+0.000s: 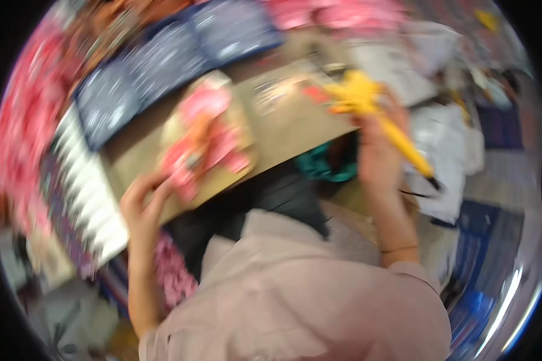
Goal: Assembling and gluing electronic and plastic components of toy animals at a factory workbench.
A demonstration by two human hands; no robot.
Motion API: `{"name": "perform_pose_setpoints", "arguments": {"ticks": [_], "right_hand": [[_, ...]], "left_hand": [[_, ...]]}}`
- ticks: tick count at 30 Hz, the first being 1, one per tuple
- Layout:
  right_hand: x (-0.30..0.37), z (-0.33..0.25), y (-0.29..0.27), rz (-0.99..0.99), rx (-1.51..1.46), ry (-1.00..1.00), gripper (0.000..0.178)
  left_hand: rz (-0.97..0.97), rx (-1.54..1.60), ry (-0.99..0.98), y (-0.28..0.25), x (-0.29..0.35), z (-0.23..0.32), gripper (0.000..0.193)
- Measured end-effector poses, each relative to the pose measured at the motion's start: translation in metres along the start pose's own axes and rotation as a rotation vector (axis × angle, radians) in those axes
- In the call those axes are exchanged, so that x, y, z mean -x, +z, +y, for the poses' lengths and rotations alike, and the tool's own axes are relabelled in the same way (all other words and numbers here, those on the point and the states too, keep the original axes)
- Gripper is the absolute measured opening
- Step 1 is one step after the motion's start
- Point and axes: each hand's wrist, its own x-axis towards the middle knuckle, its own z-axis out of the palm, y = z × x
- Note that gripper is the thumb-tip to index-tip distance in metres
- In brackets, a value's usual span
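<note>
My right hand (382, 147) is wrapped round a yellow glue gun (362, 93), whose handle slants down to a black cord. Its orange-red end points left over a brown board (289, 129) in front of me. On the board's left half lies a pink fabric piece (214, 141), with an orange-brown part across its middle and a cream backing under it. Finger and thumb of my left hand (143, 201) close on the lower left edge of the pink piece. Motion blur hides the fine detail of the fingers and of the pink piece.
A blue tray (140, 108) with clear compartments borders the board's far side. White toothed packing (89, 195) stands at the left, beside heaps of pink material (30, 120). White bags (436, 150) lie at the right. A teal ring-shaped thing (328, 171) shows below the board.
</note>
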Motion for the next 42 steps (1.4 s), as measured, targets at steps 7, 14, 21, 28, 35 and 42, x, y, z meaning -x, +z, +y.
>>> {"name": "perform_pose_setpoints", "arguments": {"ticks": [7, 14, 21, 28, 35, 42], "right_hand": [[0.006, 0.004, 0.04, -0.133, -0.115, 0.033, 0.054], [0.055, -0.011, 0.027, -0.284, 0.002, 0.074, 0.067], [0.063, -0.006, 0.011, -0.808, -0.209, -0.261, 0.069], [0.063, -0.008, 0.036, -0.84, 0.034, -0.433, 0.059], [0.061, -0.014, 0.036, -0.87, 0.144, -0.481, 0.06], [0.065, -0.012, 0.041, -0.885, 0.17, -0.415, 0.061]], "left_hand": [[0.004, 0.005, 0.05, 0.014, 0.007, 0.03, 0.013], [0.075, -0.163, 0.14, 0.023, 0.014, 0.008, 0.007], [0.191, -0.12, 0.139, 0.042, 0.014, -0.001, 0.005], [0.216, -0.06, 0.084, 0.046, 0.016, -0.005, 0.005], [0.119, -0.093, 0.087, 0.04, 0.016, -0.004, 0.007], [0.162, -0.131, 0.105, 0.041, 0.013, -0.002, 0.006]]}}
